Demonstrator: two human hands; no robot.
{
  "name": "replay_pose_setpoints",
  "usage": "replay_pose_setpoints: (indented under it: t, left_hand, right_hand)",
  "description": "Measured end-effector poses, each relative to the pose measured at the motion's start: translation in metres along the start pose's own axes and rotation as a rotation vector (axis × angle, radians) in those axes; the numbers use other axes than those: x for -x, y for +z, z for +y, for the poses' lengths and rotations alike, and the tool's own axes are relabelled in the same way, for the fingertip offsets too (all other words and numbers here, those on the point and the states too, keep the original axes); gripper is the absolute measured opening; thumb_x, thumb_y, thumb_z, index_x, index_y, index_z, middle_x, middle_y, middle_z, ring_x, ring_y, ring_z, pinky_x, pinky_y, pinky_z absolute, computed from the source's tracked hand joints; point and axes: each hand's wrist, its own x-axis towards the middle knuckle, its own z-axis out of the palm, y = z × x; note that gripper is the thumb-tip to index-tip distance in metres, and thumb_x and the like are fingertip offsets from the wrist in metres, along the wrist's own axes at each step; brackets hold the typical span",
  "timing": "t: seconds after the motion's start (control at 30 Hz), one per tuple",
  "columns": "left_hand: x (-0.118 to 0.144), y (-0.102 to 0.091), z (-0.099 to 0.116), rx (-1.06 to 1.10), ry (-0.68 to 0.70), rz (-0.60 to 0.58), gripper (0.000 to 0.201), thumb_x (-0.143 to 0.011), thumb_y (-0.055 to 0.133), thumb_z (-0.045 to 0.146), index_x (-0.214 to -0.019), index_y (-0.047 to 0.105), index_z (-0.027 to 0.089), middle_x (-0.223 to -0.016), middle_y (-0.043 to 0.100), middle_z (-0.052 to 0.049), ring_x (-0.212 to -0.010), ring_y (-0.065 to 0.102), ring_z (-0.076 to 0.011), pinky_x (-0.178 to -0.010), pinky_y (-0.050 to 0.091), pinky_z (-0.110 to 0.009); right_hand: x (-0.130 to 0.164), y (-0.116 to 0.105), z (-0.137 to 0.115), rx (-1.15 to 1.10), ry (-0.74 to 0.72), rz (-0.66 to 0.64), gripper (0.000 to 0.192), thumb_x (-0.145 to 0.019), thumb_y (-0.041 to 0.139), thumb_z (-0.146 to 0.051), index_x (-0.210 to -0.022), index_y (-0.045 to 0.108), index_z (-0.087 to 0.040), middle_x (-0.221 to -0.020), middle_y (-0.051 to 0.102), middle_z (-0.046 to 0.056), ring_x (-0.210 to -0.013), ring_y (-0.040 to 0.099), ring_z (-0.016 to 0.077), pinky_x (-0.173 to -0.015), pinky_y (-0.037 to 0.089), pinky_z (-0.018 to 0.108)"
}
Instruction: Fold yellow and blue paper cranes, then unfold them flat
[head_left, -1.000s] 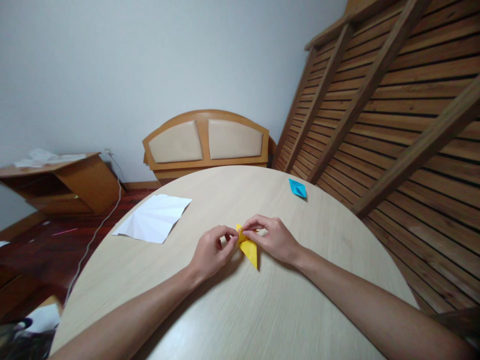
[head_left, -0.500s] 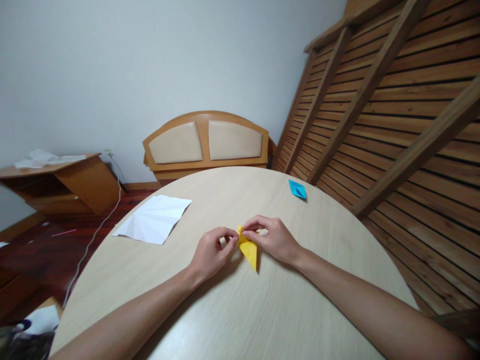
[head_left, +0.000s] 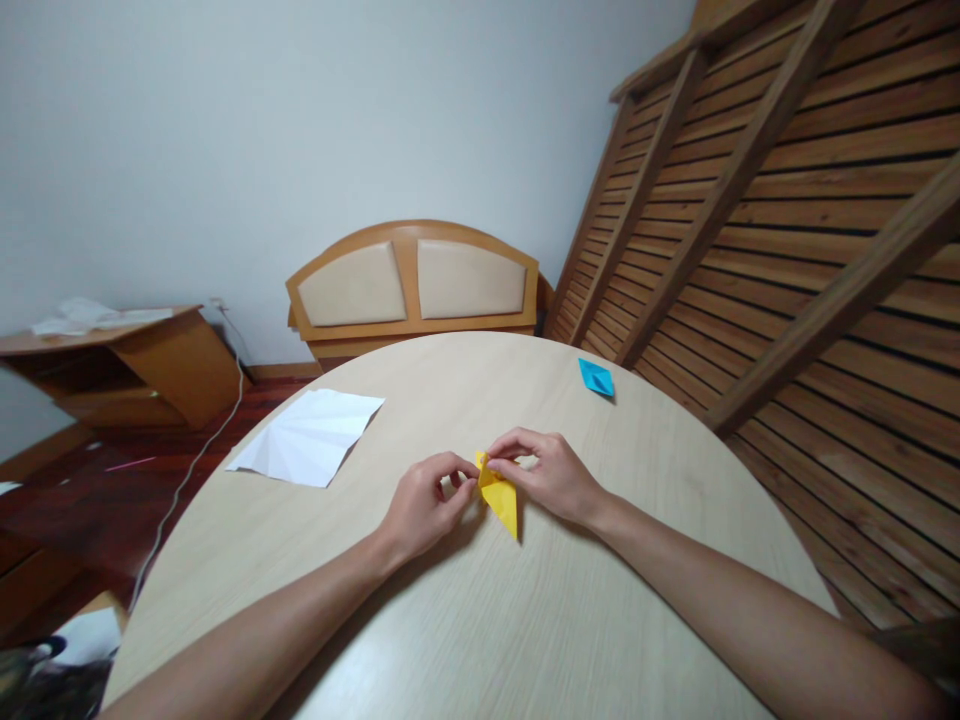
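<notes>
A folded piece of yellow paper (head_left: 501, 502) is between my hands over the middle of the round table (head_left: 480, 640). Its lower part tapers to a point toward me. My left hand (head_left: 429, 500) pinches its left edge between thumb and index finger. From the right, the thumb and index finger of my right hand (head_left: 551, 478) close on its upper part. Fingertips partly cover the upper folds. Farther back on the right lies a small folded blue paper boat (head_left: 596, 378), apart from both hands.
A creased white paper sheet (head_left: 311, 437) lies on the table's left. Behind the table stands a padded headboard (head_left: 412, 235); wooden slats (head_left: 750, 230) lean at the right. On the left are a low cabinet (head_left: 172, 360) and a white cable (head_left: 196, 465) crossing the floor.
The yellow paper's lower point has shifted very slightly to the right. My right fingers have moved a little along its upper part; both hands keep their pinch.
</notes>
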Motion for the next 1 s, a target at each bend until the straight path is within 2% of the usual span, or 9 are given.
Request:
replay_pose_setpoints:
  t: [0.23, 1.0]
  left_hand:
    - [0.0015, 0.0004, -0.0011, -0.018, -0.002, -0.044, 0.013, -0.085, 0.058, 0.019, -0.091, 0.069, 0.019, -0.083, 0.069, -0.003, -0.071, 0.062, -0.0142, -0.058, 0.045, -0.022]
    - [0.0014, 0.0008, -0.0041, -0.026, -0.004, -0.059, 0.016, -0.088, 0.055, 0.019, -0.093, 0.071, 0.019, -0.082, 0.069, -0.002, -0.067, 0.059, -0.0123, -0.058, 0.042, -0.021]
  right_hand:
    - [0.0001, -0.0008, 0.0039, -0.009, 0.006, 0.002, 0.01, -0.086, 0.068, -0.026, -0.092, 0.071, -0.019, -0.088, 0.075, 0.004, -0.082, 0.071, 0.0165, -0.071, 0.058, 0.028]
    - [-0.001, -0.0011, 0.0033, -0.041, 0.005, -0.012, 0.008, -0.084, 0.07, -0.022, -0.091, 0.072, -0.019, -0.088, 0.075, 0.003, -0.081, 0.07, 0.0155, -0.073, 0.058, 0.027]
